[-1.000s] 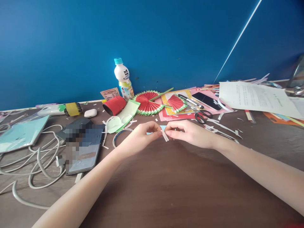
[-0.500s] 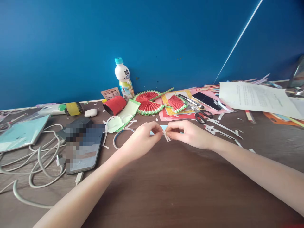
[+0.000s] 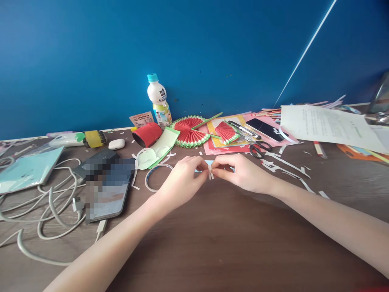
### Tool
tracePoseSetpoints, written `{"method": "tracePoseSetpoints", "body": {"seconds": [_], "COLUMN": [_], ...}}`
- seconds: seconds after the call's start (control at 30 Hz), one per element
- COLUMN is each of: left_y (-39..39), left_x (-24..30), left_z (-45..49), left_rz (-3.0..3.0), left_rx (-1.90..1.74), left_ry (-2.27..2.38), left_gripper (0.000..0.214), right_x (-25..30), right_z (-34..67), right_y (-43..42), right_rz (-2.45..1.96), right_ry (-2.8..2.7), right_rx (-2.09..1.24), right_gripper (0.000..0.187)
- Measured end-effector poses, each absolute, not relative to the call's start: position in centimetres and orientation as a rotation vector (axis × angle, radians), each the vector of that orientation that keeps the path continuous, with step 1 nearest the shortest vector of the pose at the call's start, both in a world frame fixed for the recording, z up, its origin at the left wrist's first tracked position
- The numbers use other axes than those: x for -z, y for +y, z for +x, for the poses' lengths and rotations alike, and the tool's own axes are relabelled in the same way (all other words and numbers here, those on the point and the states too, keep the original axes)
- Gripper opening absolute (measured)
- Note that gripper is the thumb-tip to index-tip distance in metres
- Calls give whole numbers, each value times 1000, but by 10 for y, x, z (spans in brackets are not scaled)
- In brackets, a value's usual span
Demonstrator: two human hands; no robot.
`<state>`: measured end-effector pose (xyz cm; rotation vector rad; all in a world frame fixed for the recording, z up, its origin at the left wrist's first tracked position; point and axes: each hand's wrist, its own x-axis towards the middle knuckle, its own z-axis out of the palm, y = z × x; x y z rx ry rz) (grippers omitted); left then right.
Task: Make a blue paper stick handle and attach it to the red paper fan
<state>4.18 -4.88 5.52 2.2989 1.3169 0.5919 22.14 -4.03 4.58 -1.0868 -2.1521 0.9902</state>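
Note:
Between my two hands is a small piece of light blue paper [image 3: 209, 162] with a narrow white strip [image 3: 210, 173] at its middle, its ends hanging toward me. My left hand [image 3: 187, 176] pinches it from the left, thumb and forefinger closed. From the right, my right hand [image 3: 240, 173] pinches the same spot with its fingertips. The fingers hide most of the blue paper. A roll of tape [image 3: 147, 182] lies just left of my left hand. Black-handled scissors [image 3: 258, 150] rest beyond my right hand.
Red and green folded paper fans [image 3: 190, 132] lie by the blue wall, beside a bottle [image 3: 161, 101]. On the left are a phone [image 3: 114, 194], white cables [image 3: 51, 202] and an earbud case [image 3: 116, 144]. Paper scraps [image 3: 291, 166] and a printed sheet [image 3: 328, 125] lie right.
The white strip's ends have turned from slanting right to hanging nearly straight toward me. My fingertips have shifted slightly around it, and both hands keep their pinch.

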Motion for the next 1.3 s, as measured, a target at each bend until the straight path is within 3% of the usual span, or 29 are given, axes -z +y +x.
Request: {"method": "tracePoseSetpoints", "body": {"seconds": [0.8, 1.3], "left_y": [-45, -45], "left_x": [-44, -49], "left_z": [39, 37], "left_rz": [1980, 1936], "left_rx": [-521, -392], "left_ry": [1133, 1065], "left_gripper": [14, 12], "right_x": [-39, -42], "right_z": [222, 225], "right_y": [-41, -42], "right_rz": [-1051, -1046], "right_ry": [-2246, -2332], "right_rx": [-883, -1026], "right_gripper": [15, 15]}}
